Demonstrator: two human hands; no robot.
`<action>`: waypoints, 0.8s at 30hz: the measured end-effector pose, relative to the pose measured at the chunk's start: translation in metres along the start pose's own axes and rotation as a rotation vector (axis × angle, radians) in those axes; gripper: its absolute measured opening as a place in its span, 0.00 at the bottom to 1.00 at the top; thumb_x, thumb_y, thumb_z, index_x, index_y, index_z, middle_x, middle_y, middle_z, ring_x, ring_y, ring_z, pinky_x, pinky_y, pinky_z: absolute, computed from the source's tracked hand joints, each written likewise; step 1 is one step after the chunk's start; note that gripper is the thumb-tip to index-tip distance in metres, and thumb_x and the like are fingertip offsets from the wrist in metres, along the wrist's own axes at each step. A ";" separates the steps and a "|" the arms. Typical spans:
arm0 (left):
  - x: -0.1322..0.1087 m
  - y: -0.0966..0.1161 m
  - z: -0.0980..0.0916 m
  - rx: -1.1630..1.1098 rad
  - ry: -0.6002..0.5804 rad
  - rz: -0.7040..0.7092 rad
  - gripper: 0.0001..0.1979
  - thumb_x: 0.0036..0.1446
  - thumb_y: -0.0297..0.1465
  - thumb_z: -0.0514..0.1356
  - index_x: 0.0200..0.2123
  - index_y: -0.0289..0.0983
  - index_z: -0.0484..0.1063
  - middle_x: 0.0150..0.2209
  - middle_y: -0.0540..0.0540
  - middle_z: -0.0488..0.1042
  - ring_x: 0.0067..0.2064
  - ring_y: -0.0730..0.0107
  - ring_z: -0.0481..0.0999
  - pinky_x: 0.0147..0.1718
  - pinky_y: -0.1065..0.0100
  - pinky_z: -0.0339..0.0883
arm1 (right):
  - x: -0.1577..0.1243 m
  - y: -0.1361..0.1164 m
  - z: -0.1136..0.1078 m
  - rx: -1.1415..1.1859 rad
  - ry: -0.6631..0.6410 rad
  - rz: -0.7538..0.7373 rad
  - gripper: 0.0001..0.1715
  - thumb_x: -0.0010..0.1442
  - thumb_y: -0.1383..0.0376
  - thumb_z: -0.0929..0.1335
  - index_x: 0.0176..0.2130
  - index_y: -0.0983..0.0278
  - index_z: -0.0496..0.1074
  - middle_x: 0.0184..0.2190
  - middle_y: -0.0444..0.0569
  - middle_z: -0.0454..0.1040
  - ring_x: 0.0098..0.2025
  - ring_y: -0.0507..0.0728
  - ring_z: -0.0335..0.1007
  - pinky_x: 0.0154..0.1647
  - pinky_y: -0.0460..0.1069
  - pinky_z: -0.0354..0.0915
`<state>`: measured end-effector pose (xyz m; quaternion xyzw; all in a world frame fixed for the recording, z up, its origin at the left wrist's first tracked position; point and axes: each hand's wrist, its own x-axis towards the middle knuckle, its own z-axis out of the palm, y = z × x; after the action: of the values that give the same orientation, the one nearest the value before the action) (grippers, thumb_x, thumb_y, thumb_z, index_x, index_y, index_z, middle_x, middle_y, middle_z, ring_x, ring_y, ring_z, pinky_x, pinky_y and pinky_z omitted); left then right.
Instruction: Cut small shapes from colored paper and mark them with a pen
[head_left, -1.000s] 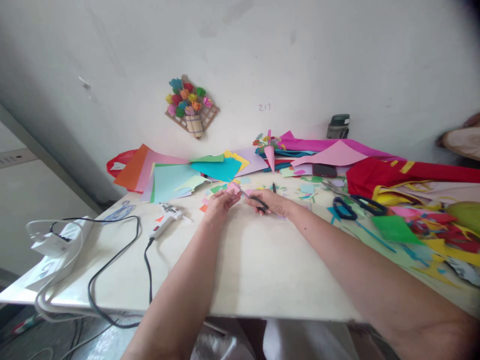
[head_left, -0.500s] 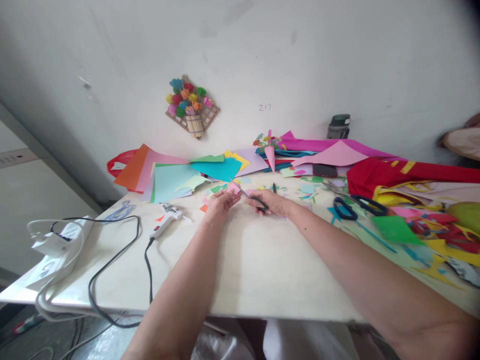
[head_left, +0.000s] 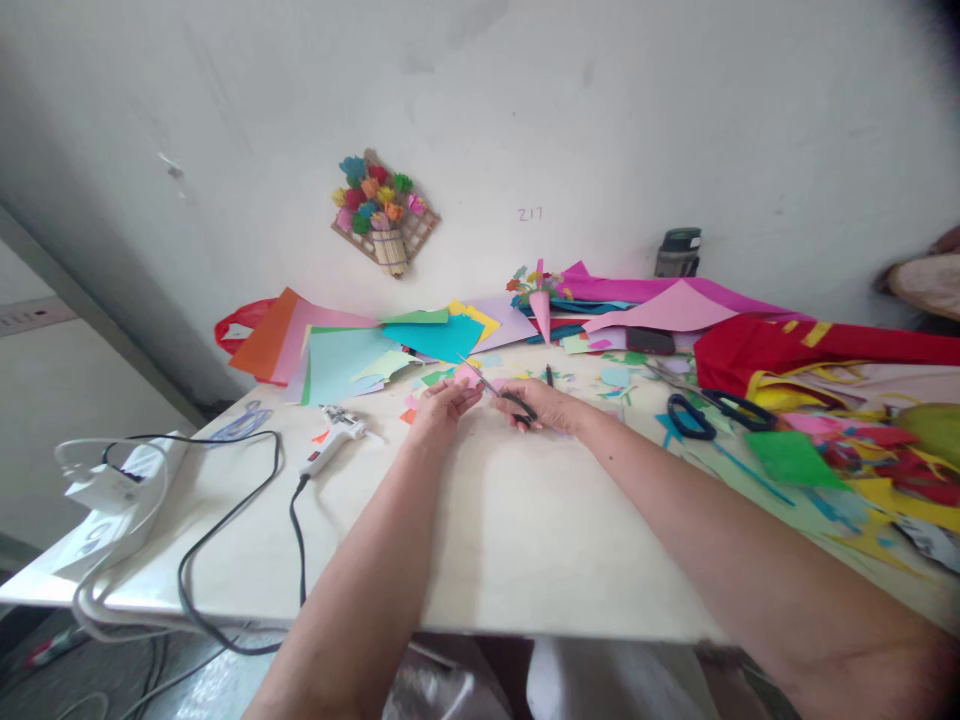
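Observation:
My right hand (head_left: 536, 403) is closed around the dark handles of a pair of scissors (head_left: 489, 385), whose blades point up and to the left. Just left of it, my left hand (head_left: 448, 400) pinches a small piece of pink paper (head_left: 466, 375). The scissor blades lie at the pink paper; whether they cut into it is too small to tell. Small coloured paper scraps (head_left: 435, 378) lie around both hands. A black pen (head_left: 549, 376) rests on the table behind my right hand.
Left of my arms are a hot glue gun (head_left: 330, 447) with its cord and a power strip (head_left: 124, 500). Coloured paper sheets (head_left: 349, 360) line the wall. To the right lie larger scissors (head_left: 690, 418), red cloth (head_left: 787, 350) and a green paper piece (head_left: 795, 460). A bottle (head_left: 677, 253) stands behind.
Almost nothing differs. Both hands, the scissors and the pink paper stay in nearly the same place.

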<state>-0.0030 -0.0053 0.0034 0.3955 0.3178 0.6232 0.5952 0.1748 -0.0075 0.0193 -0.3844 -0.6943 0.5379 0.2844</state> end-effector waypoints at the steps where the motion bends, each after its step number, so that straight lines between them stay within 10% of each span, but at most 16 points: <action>1: 0.000 0.000 0.000 -0.002 -0.002 0.001 0.06 0.40 0.27 0.66 0.23 0.32 0.72 0.23 0.45 0.77 0.36 0.61 0.79 0.43 0.62 0.69 | 0.000 0.000 0.000 -0.002 -0.001 0.001 0.13 0.55 0.59 0.67 0.28 0.65 0.61 0.16 0.38 0.65 0.12 0.44 0.58 0.08 0.39 0.46; 24: 0.001 -0.001 -0.002 -0.012 -0.016 -0.018 0.06 0.40 0.26 0.65 0.22 0.33 0.69 0.26 0.45 0.77 0.36 0.59 0.79 0.42 0.61 0.69 | 0.000 0.002 0.001 0.012 0.020 -0.024 0.12 0.53 0.60 0.68 0.28 0.65 0.62 0.14 0.38 0.64 0.12 0.45 0.57 0.09 0.40 0.46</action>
<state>-0.0041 -0.0038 0.0015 0.3942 0.3128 0.6165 0.6055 0.1740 -0.0075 0.0174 -0.3798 -0.6926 0.5349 0.3001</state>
